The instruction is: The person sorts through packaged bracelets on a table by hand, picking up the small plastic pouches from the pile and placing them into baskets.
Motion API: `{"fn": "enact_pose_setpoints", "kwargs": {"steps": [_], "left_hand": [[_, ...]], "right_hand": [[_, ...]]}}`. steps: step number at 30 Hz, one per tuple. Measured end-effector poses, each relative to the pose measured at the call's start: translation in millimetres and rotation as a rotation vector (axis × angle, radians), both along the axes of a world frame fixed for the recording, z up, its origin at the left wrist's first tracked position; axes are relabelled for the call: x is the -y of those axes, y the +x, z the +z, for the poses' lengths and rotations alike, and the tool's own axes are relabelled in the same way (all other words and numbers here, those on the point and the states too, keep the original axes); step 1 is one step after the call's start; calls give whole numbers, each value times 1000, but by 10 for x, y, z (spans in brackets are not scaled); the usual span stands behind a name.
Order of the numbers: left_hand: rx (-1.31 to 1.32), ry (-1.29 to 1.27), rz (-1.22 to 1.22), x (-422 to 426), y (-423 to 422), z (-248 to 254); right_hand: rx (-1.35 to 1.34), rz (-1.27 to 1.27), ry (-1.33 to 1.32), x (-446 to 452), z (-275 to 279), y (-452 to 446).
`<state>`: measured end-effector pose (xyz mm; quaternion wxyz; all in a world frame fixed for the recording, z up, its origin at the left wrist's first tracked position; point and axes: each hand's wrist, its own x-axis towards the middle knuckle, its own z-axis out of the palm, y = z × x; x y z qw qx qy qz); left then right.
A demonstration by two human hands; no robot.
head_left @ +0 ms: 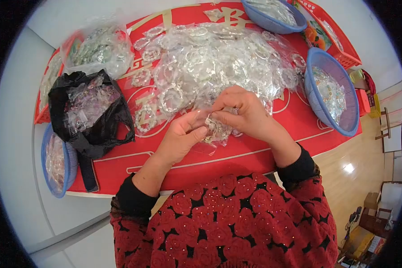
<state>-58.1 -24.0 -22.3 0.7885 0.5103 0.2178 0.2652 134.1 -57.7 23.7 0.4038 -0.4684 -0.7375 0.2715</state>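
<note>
My left hand [182, 135] is closed on the edge of a small clear plastic bag [212, 144], thumb pressed toward the fingers. Inside or against that bag shows a pale, beaded bracelet [216, 129], partly covered by my fingers. My right hand [245, 114] pinches at the bag's top from the other side, thumb and forefinger together; whether it also grips the bracelet I cannot tell. Just beyond both hands spreads a large heap of bagged bracelets [219, 62], silvery and white in clear wrappers.
A red patterned cloth [196, 163] covers the table. At left are a black plastic bag [58, 96], a clear bag of packets [100, 49] and a blue basket [71, 165]. Two more blue baskets [353, 96] [277, 27] and a red basket [350, 56] line the right side.
</note>
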Motion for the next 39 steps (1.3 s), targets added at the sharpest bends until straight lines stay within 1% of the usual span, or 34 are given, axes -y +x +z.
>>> {"fn": "enact_pose_setpoints", "kwargs": {"steps": [3, 6, 8, 9, 11, 14, 15, 17, 20, 21, 24, 27, 30, 33, 36, 39], "left_hand": [[27, -15, 42, 14, 0, -23], [88, -54, 31, 24, -1, 2], [94, -43, 35, 38, 3, -4], [75, 7, 37, 43, 12, 2], [38, 105, 44, 50, 26, 20], [-61, -10, 27, 24, -2, 24], [-12, -31, 47, 18, -3, 17], [86, -73, 85, 5, -6, -9], [121, 2, 179, 3, 7, -43], [125, -17, 188, 9, 8, -38], [135, -55, 204, 15, 7, -22], [150, -53, 201, 14, 4, -16], [166, -57, 205, 39, 15, -10], [171, -75, 213, 38, 20, -2], [187, -67, 207, 47, 31, 57], [164, -22, 209, 56, 31, 51]], "right_hand": [[135, -34, 106, 15, -27, -18], [53, 86, -66, 6, -92, 6], [25, 177, -63, 20, -39, 22], [12, 223, -61, 26, -19, 26], [136, 211, 0, 41, -18, 15], [254, 172, 89, 62, 1, -16], [283, 155, 118, 63, 8, -26], [171, 123, 87, 53, -26, -38], [16, 94, 109, 26, -55, -53], [-33, 87, 127, 20, -56, -55], [-53, 79, 60, 29, -33, -20], [-73, 99, 51, 35, -4, -30], [-82, 63, 55, 35, -30, -51], [-44, -55, 302, 58, -1, -132], [88, 47, 428, 32, 0, -119], [101, 6, 374, 27, -48, -107]]}}
